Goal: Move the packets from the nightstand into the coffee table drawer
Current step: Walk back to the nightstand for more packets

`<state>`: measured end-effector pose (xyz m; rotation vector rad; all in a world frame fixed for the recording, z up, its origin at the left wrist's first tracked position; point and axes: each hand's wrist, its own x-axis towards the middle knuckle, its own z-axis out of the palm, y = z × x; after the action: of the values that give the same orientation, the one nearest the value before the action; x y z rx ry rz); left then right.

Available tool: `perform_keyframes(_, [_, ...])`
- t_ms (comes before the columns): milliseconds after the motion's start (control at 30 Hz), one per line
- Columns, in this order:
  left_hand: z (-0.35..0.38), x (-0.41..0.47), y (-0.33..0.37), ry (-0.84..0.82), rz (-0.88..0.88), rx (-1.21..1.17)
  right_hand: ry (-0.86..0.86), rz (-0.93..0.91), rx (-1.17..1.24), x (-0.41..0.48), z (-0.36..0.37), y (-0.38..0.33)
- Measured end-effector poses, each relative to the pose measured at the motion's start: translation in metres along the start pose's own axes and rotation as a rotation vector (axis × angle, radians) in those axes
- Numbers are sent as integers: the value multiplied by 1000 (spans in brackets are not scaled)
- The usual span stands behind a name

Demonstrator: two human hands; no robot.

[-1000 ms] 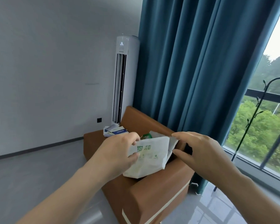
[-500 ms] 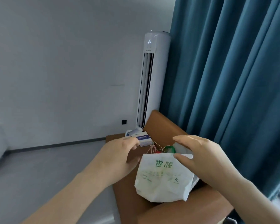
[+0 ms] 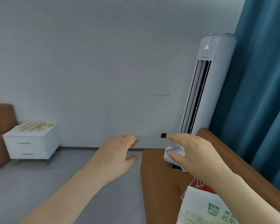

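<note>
A white nightstand (image 3: 31, 146) with two drawers stands far left against the wall. Several yellowish packets (image 3: 33, 126) lie scattered on its top. My left hand (image 3: 118, 152) hovers in mid-air over the floor, fingers loosely curled, holding nothing. My right hand (image 3: 189, 152) hangs above the brown sofa (image 3: 158, 175), fingers spread and empty. Both hands are well to the right of the nightstand. No coffee table is in view.
A white paper bag (image 3: 204, 209) with green print lies on the sofa at the lower right. Small boxes (image 3: 174, 152) sit on the sofa behind my right hand. A tall white air conditioner (image 3: 205, 84), a teal curtain (image 3: 257, 94) and another brown sofa (image 3: 0, 126) far left.
My view has swung left, bringing the nightstand into sight. Both hands have let go of the white paper bag, which now lies on the sofa at the lower right.
</note>
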<state>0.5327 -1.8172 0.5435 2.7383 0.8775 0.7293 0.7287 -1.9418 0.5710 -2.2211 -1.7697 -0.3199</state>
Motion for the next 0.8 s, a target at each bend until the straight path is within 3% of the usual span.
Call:
perform_keyframes(367, [7,112,-146,22,-150,38,-91,-192,47,199,81,-24])
perform_keyframes(800, [30,274,-278,78,-401,157,-68,-434,99,454,175,-7])
